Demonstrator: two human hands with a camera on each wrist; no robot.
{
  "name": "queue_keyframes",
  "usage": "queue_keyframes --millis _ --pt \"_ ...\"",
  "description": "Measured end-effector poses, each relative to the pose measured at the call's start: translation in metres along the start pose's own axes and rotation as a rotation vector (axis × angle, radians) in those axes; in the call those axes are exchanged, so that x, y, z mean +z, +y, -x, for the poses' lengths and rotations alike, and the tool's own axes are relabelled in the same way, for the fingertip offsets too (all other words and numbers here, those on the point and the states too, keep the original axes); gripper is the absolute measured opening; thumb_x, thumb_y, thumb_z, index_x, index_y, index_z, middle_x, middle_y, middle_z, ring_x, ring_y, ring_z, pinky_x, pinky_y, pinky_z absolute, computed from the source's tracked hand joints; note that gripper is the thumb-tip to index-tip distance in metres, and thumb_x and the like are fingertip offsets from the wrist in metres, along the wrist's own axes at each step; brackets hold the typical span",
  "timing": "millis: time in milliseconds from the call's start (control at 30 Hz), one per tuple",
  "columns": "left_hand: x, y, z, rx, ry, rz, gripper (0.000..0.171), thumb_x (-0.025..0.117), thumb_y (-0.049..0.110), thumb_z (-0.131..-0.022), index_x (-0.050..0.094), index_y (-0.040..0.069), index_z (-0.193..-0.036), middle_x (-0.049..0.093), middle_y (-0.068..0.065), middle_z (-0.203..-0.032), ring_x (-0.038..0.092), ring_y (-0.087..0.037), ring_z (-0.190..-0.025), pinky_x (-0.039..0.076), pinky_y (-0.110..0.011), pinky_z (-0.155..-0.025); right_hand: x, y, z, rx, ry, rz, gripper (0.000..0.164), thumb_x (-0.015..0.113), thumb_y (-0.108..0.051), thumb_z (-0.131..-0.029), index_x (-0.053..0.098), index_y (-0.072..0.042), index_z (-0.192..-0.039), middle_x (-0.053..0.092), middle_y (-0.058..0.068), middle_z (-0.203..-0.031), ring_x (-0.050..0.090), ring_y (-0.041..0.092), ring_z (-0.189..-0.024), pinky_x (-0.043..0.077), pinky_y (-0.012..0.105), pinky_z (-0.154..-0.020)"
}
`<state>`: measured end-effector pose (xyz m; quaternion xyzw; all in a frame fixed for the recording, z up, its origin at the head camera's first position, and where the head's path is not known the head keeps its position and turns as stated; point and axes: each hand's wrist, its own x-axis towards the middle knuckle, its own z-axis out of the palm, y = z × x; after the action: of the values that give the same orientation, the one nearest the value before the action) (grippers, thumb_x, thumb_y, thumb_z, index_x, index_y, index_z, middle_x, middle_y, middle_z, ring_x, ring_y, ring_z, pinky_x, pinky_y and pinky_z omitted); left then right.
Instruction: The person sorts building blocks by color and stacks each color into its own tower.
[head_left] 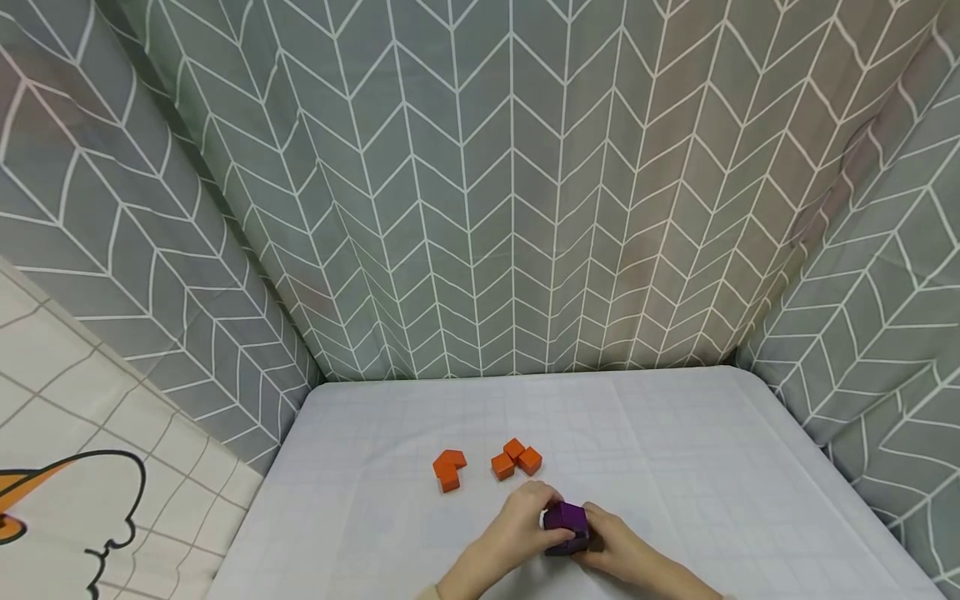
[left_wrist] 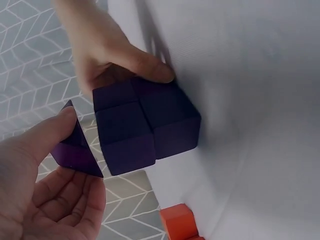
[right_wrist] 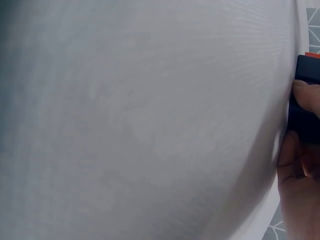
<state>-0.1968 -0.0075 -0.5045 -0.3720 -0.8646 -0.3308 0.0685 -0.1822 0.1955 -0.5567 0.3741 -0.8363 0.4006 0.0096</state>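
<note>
My left hand [head_left: 513, 525] pinches a purple wedge-shaped block [left_wrist: 75, 156] between thumb and fingers. Just beside the wedge in the left wrist view, a narrow gap away, stands a cluster of purple cube-like blocks [left_wrist: 150, 125] set against one another. The right hand [head_left: 618, 546] grips this cluster from its other side, low at the white cloth. In the right wrist view only the dark edge of the cluster [right_wrist: 305, 122] shows at the right border, with right-hand fingers [right_wrist: 290, 155] against it.
Beyond the hands on the white-covered table [head_left: 360, 517] lie two orange block groups: an angled one [head_left: 450, 467] at left, and a cluster of cube-like faces [head_left: 503, 467] nearer the middle. Grey patterned curtains [head_left: 480, 208] hang behind the table and along its sides.
</note>
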Motion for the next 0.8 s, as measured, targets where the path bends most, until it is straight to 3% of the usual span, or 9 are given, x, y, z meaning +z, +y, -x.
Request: queue_keyframes --millis 267,467,800 --pt "0.0069 0.0006 0.001 -0.007 -0.022 -0.062 0.027 0.074 0.032 -0.071 0.058 0.015 -0.085 0.055 0.012 -0.08 0.047 0.001 -0.077 0.038 -0.008 -0.064 0.0007 0.0022 0.0013 0.03 -0.01 -0.035 0.03 0.066 -0.016 -0.08 0.052 -0.014 -0.107 0.053 -0.008 -0.099 0.052 0.0 -0.086 0.048 0.022 -0.073" --pt "0.008 0.0017 0.0013 -0.058 -0.042 -0.042 0.028 0.074 0.031 -0.071 0.058 0.015 -0.088 0.055 0.011 -0.081 0.047 0.002 -0.076 0.039 -0.01 -0.062 0.0011 0.0025 0.0012 0.011 -0.016 -0.024 0.031 0.066 -0.016 -0.08 0.052 -0.013 -0.108 0.053 -0.008 -0.1 0.053 0.001 -0.088 0.048 0.022 -0.075" --pt "0.0081 0.0024 0.0022 -0.049 -0.034 -0.054 0.032 0.074 0.031 -0.072 0.058 0.013 -0.093 0.056 0.008 -0.085 0.048 0.002 -0.079 0.04 -0.009 -0.064 0.0005 0.0007 0.0004 0.025 -0.006 0.0 0.03 0.067 -0.015 -0.079 0.053 -0.015 -0.105 0.053 -0.009 -0.097 0.051 -0.001 -0.084 0.048 0.021 -0.072"
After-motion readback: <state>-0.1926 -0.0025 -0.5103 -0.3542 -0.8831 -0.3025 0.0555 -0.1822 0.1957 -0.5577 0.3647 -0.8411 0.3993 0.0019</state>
